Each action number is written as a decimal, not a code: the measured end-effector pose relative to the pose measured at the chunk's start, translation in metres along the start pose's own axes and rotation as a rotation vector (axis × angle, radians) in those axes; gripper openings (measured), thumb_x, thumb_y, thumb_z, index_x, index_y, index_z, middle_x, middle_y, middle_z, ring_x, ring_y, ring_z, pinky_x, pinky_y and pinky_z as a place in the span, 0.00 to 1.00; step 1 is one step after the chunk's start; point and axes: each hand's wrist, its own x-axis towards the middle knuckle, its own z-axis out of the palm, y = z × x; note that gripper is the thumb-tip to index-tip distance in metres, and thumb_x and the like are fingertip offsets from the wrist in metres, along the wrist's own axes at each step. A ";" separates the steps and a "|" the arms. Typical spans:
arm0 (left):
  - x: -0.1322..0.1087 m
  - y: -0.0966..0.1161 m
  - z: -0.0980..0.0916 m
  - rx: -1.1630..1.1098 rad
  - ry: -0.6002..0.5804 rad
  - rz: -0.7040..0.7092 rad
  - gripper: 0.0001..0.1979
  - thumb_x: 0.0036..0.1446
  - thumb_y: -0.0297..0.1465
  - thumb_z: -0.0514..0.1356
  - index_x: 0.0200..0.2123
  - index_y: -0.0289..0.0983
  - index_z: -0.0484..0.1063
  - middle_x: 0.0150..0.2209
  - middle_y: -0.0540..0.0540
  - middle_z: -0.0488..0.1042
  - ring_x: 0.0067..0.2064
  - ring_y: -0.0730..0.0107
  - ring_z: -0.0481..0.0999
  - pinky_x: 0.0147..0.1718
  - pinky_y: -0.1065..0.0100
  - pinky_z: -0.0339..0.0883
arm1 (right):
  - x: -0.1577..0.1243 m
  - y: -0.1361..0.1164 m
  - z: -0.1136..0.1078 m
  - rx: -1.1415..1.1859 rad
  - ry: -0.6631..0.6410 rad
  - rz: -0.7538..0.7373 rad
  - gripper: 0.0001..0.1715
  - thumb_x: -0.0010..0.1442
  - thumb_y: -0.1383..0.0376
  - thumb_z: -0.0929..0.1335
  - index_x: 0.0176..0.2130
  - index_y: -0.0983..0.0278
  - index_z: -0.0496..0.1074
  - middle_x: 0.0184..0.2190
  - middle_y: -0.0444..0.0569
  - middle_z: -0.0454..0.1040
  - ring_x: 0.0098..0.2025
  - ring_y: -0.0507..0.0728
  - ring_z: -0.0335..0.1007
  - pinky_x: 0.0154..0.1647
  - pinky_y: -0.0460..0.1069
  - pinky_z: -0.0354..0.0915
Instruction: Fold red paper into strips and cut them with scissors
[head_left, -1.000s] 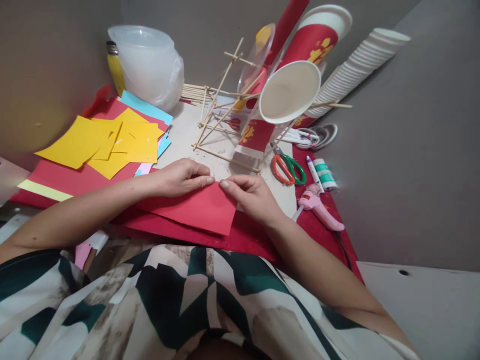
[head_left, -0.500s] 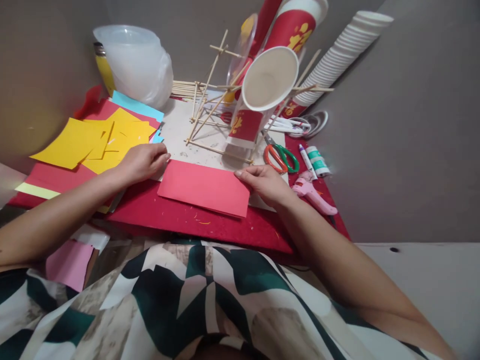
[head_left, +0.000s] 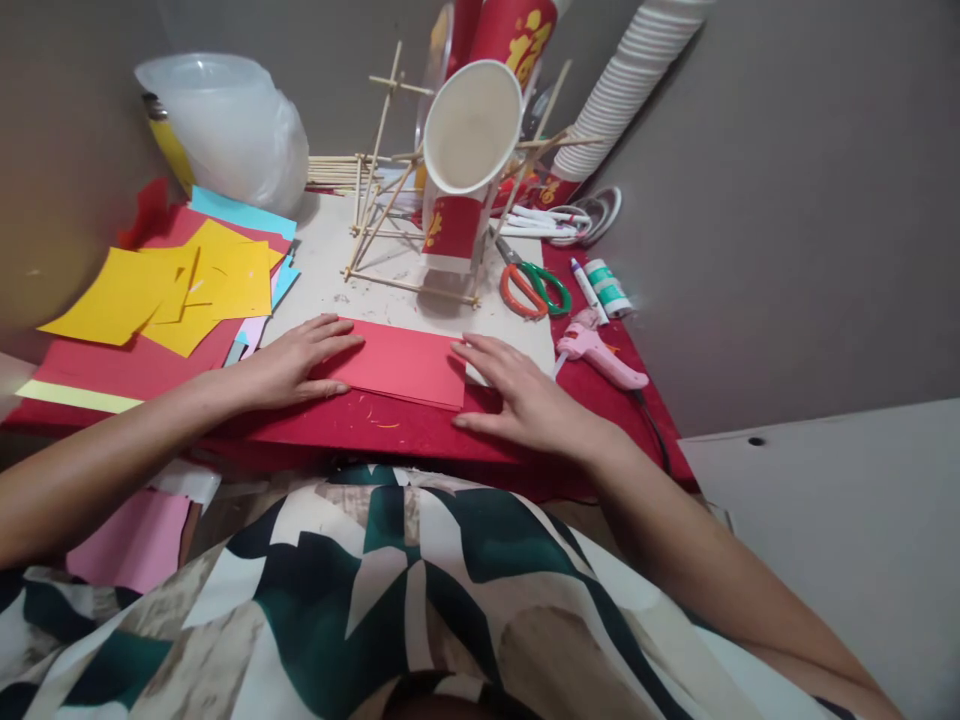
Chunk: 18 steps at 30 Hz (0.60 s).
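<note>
A folded red paper lies flat near the front edge of the table, partly on a pale board. My left hand rests over its left end, fingers stretched out. At the paper's right end is my right hand, its fingers spread and the fingertips at the edge. Neither hand grips anything. Behind the paper stands a frame of thin wooden sticks with a red and white paper cup in it, mouth tilted toward me.
Scissors, a pink glue gun, a marker and a green-white roll lie to the right. Yellow paper pieces cover the left side. Stacked cups lean behind; a translucent tub stands back left.
My left hand has moved from the paper's upper left corner onto its left end and opened. My right hand has let go of the right edge and spread its fingers. The view has shifted slightly.
</note>
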 end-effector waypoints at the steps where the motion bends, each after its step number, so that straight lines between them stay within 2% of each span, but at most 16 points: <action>1: 0.000 0.000 -0.002 -0.007 -0.015 -0.011 0.36 0.68 0.50 0.55 0.71 0.36 0.60 0.74 0.33 0.55 0.75 0.46 0.50 0.71 0.44 0.49 | -0.002 -0.001 0.004 -0.018 -0.032 -0.001 0.48 0.61 0.50 0.73 0.71 0.65 0.59 0.72 0.66 0.58 0.73 0.73 0.54 0.70 0.70 0.58; 3: 0.001 0.004 -0.006 -0.021 -0.029 -0.029 0.37 0.67 0.51 0.55 0.71 0.34 0.61 0.73 0.32 0.56 0.75 0.45 0.52 0.71 0.44 0.50 | -0.003 -0.002 0.010 -0.036 -0.051 0.000 0.48 0.61 0.51 0.73 0.71 0.66 0.58 0.72 0.67 0.58 0.74 0.73 0.54 0.70 0.70 0.57; 8: 0.001 0.016 -0.014 -0.049 -0.026 -0.069 0.37 0.67 0.52 0.55 0.68 0.33 0.65 0.71 0.33 0.61 0.73 0.46 0.57 0.70 0.46 0.51 | 0.000 0.002 0.013 -0.026 -0.013 -0.022 0.42 0.64 0.51 0.71 0.69 0.66 0.62 0.68 0.66 0.65 0.71 0.72 0.60 0.68 0.70 0.60; 12: 0.003 0.014 -0.017 -0.093 0.024 -0.051 0.35 0.66 0.53 0.54 0.63 0.33 0.71 0.67 0.33 0.68 0.70 0.48 0.64 0.68 0.49 0.56 | 0.002 0.005 0.010 0.009 0.010 -0.037 0.39 0.64 0.51 0.70 0.68 0.64 0.64 0.67 0.63 0.67 0.70 0.71 0.62 0.67 0.70 0.61; 14: 0.005 0.011 -0.019 -0.120 0.052 -0.051 0.31 0.68 0.51 0.53 0.59 0.34 0.75 0.62 0.34 0.74 0.64 0.51 0.71 0.64 0.53 0.63 | 0.004 0.006 0.008 0.050 0.029 -0.045 0.39 0.64 0.51 0.71 0.68 0.63 0.65 0.67 0.62 0.68 0.70 0.70 0.63 0.67 0.69 0.61; 16: 0.007 0.010 -0.021 -0.141 0.089 -0.086 0.28 0.68 0.50 0.52 0.52 0.35 0.79 0.53 0.37 0.80 0.54 0.55 0.79 0.55 0.58 0.71 | 0.007 0.008 0.008 0.109 0.078 -0.045 0.37 0.63 0.52 0.71 0.66 0.62 0.68 0.66 0.62 0.69 0.68 0.69 0.65 0.67 0.67 0.62; 18: 0.010 0.010 -0.022 -0.147 0.145 -0.131 0.26 0.68 0.49 0.52 0.45 0.35 0.81 0.43 0.40 0.83 0.42 0.60 0.81 0.44 0.62 0.74 | 0.012 0.011 0.008 0.188 0.153 -0.027 0.29 0.63 0.55 0.72 0.60 0.62 0.74 0.62 0.61 0.74 0.64 0.68 0.70 0.66 0.65 0.64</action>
